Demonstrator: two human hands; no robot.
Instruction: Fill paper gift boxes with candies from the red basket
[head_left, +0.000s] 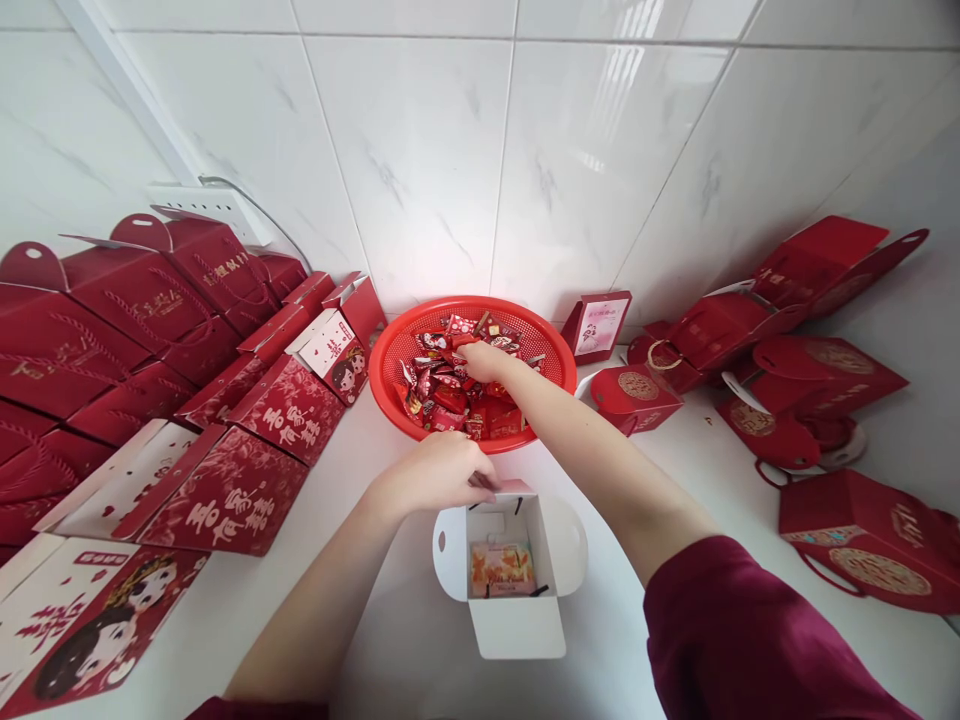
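Observation:
A red plastic basket (381, 385) holds a heap of wrapped candies (450, 395), mostly red. My right hand (484, 363) reaches into it, fingers drawn together on the candy at the top of the heap; the fingertips are partly hidden. In front of the basket stands an open gift box (555, 540), white inside, with its flaps spread outward. Inside it lies a packet with an orange floral print (501, 568), and dark cord ends poke through the walls. My left hand (446, 472) is closed at the box's back edge, its bent fingers on the rear flap.
On the left, red gift boxes (150, 310) with rope handles stand in rows beside printed boxes (240, 490). More red boxes (870, 530) cluster on the right. A small framed card (602, 325) leans by the tiled wall (420, 150). A power strip (214, 208) with a cable sits behind the left rows.

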